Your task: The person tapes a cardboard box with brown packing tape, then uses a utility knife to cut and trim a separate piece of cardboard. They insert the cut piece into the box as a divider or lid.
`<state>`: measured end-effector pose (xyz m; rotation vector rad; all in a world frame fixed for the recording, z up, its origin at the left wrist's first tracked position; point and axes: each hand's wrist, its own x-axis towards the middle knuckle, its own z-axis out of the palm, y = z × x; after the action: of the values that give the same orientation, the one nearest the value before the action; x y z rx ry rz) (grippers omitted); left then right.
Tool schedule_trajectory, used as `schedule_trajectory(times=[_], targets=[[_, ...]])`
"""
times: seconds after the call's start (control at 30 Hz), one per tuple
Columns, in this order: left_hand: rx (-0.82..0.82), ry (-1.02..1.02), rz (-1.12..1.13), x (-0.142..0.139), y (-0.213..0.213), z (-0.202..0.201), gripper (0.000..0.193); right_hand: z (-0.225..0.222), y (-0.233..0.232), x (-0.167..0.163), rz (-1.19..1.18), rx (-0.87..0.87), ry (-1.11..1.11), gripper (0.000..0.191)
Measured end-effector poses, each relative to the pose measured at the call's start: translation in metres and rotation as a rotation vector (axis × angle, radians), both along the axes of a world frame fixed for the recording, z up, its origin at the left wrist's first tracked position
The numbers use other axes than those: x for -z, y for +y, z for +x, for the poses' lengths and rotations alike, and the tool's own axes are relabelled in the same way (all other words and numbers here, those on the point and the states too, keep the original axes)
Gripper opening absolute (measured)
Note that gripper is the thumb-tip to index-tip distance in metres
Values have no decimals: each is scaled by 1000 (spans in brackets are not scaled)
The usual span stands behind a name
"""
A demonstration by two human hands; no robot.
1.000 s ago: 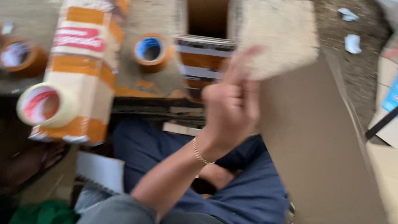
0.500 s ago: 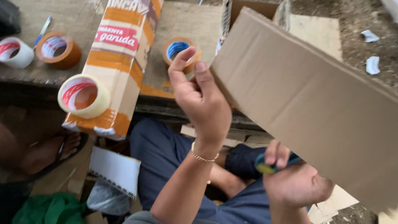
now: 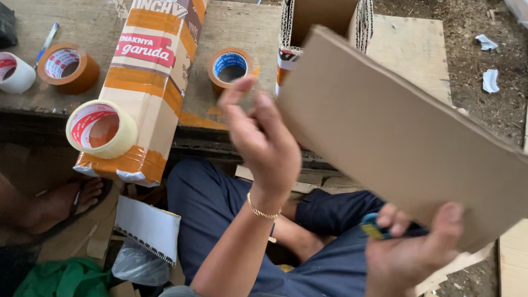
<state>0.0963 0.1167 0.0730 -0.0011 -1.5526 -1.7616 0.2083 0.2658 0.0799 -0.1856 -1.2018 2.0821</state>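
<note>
Cardboard sheet (image 3: 412, 146): flat, brown, tilted, held above the lap in front of the bench (image 3: 238, 31); its upper corner overlaps the open box (image 3: 324, 15).

Left hand (image 3: 262, 138): raised at the sheet's left edge, fingers loosely curled against that edge; whether it grips the edge cannot be told.

Right hand (image 3: 413, 247): under the sheet's lower edge, thumb pressed on the cardboard, fingers closed round a small blue and yellow tool (image 3: 378, 230).

Left of the sheet, on the bench:
- brown tape roll (image 3: 230, 67), just beside the left hand;
- long printed carton (image 3: 150, 67), lying lengthwise, overhanging the bench edge;
- pale tape roll (image 3: 100, 128), against the carton's near end;
- brown tape roll and white roll (image 3: 5, 72), further left, side by side, with a pen (image 3: 47, 41) beside them.

Another person's bare foot (image 3: 66, 201): on the floor below the carton.
</note>
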Motion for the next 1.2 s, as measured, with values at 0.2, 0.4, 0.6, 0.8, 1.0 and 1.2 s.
schedule_trajectory(times=[0.2,0.4,0.6,0.8,1.0,1.2], targets=[[143,248,-262,0,-27,-35,96,-21,83,-16,-437,-9,4,17],[368,451,-692,-8,-60,-139,155,-30,117,-28,-513,-198,-25,12],[646,289,-641,-27,-46,-120,150,-57,137,-28,-524,-309,49,24],[621,238,-779,-28,-64,-47,155,-60,129,-27,-450,-329,-30,27],[675,242,-786,-17,-77,-19,151,-59,89,-23,-241,-367,-133,33],[694,271,-720,-14,-83,-19,152,-55,63,-20,64,-256,-111,32]])
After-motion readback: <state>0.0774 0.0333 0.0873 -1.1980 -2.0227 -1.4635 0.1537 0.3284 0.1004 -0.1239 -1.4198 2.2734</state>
